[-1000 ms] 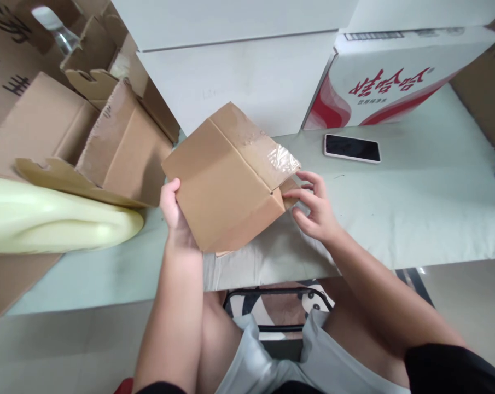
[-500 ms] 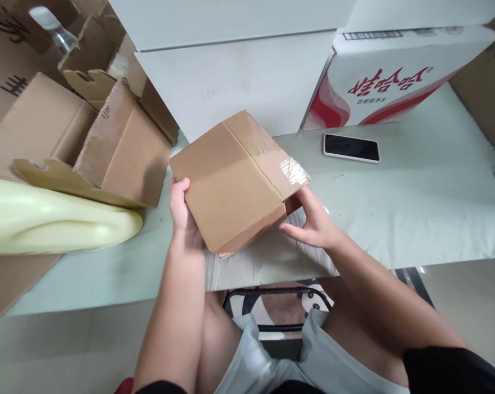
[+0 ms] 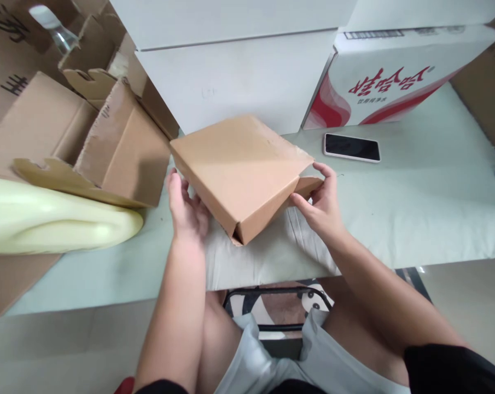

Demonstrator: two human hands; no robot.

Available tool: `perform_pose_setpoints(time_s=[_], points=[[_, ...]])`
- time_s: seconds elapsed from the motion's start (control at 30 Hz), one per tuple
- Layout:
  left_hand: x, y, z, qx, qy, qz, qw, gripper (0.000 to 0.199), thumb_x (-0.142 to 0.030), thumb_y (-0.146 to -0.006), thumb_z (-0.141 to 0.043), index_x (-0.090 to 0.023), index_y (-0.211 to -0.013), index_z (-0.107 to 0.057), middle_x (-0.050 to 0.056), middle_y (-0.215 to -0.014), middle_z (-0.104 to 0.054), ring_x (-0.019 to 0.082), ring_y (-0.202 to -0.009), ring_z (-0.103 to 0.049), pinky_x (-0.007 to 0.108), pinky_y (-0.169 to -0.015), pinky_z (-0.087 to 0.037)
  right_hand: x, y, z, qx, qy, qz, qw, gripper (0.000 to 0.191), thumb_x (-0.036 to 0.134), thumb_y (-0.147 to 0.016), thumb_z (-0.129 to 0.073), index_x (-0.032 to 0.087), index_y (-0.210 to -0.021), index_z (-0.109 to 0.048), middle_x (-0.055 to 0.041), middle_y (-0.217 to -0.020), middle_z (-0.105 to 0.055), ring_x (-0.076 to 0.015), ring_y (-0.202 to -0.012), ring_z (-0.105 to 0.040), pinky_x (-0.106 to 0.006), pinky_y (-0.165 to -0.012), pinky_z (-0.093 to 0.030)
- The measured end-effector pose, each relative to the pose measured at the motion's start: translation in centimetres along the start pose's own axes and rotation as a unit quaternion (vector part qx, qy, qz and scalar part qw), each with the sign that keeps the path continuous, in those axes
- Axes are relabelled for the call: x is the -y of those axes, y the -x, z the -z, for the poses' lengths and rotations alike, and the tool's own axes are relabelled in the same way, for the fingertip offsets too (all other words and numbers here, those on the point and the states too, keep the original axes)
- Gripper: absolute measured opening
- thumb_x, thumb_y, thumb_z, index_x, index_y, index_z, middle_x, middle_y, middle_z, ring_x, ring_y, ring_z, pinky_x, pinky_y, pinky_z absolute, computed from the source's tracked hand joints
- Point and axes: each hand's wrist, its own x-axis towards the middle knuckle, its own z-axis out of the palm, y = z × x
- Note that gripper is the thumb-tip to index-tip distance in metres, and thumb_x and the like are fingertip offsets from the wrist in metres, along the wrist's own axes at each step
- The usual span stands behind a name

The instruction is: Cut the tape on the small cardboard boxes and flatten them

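A brown cardboard box [image 3: 239,164] is tilted above the pale green cloth, one corner toward me. At its left side is my left hand [image 3: 186,210], fingers apart and partly behind the box; whether they touch it is hard to tell. My right hand [image 3: 323,200] grips a flap [image 3: 309,186] at the box's right end, thumb below and fingers above. A small dark gap shows at the near corner of the box.
White boxes [image 3: 239,82] stand behind, beside a red-and-white printed box [image 3: 386,82]. A phone [image 3: 351,148] lies on the cloth [image 3: 427,208]. To the left are open cardboard boxes [image 3: 136,148], a bottle [image 3: 58,30] and a pale yellow object [image 3: 67,219].
The box has turned so its near side faces me more, and its taped flap is out of sight. My left hand has loosened; my right fingers have closed on a flap.
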Motion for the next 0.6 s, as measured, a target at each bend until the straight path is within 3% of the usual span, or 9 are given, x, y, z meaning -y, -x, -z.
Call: perform_pose_setpoints(time_s=[0.1,0.27,0.43,0.6], points=[[0.3,-0.7,0.7,-0.043,-0.016,-0.002,0.999,0.06,-0.054,-0.076,-0.081,-0.037,-0.128,-0.057,0.002,-0.12,-0.065,0.021,-0.092,-0.064,0.031,-0.073,-0.051,-0.2,0.0,0.1,-0.013,-0.015,-0.001,1.0,0.066,0.042,-0.092,-0.068,0.033,-0.146,-0.031,-0.0053,-0.107,-0.056,-0.0235,-0.09,-0.061,-0.039,-0.076,-0.056],[1.0,-1.8,1.6,-0.024,-0.049,-0.042,0.998,0.056,-0.051,-0.07,-0.088,-0.029,-0.117,-0.066,0.002,-0.107,-0.067,0.019,-0.09,-0.064,0.027,-0.07,-0.052,-0.5,-0.1,-0.1,-0.051,-0.037,0.027,0.998,0.046,0.032,-0.09,-0.066,0.034,-0.13,-0.043,-0.0016,-0.106,-0.052,-0.0187,-0.087,-0.057,-0.033,-0.071,-0.053],[1.8,-2.6,2.3,0.035,-0.045,-0.147,0.988,0.056,-0.065,-0.07,-0.091,-0.025,-0.102,-0.067,0.003,-0.104,-0.067,0.019,-0.098,-0.066,0.03,-0.086,-0.058,-0.6,-0.5,0.0,-0.082,-0.065,0.027,0.994,0.043,0.032,-0.087,-0.066,0.031,-0.125,-0.047,-0.0042,-0.115,-0.054,-0.0222,-0.104,-0.059,-0.037,-0.084,-0.059],[1.9,-2.9,2.3,0.063,-0.048,-0.181,0.98,0.059,-0.068,-0.071,-0.091,-0.024,-0.1,-0.065,0.002,-0.102,-0.067,0.016,-0.093,-0.065,0.028,-0.086,-0.056,-1.0,-0.5,0.0,-0.092,-0.055,0.016,0.994,0.048,0.034,-0.086,-0.065,0.032,-0.13,-0.045,-0.0044,-0.118,-0.054,-0.0228,-0.106,-0.06,-0.042,-0.093,-0.06]])
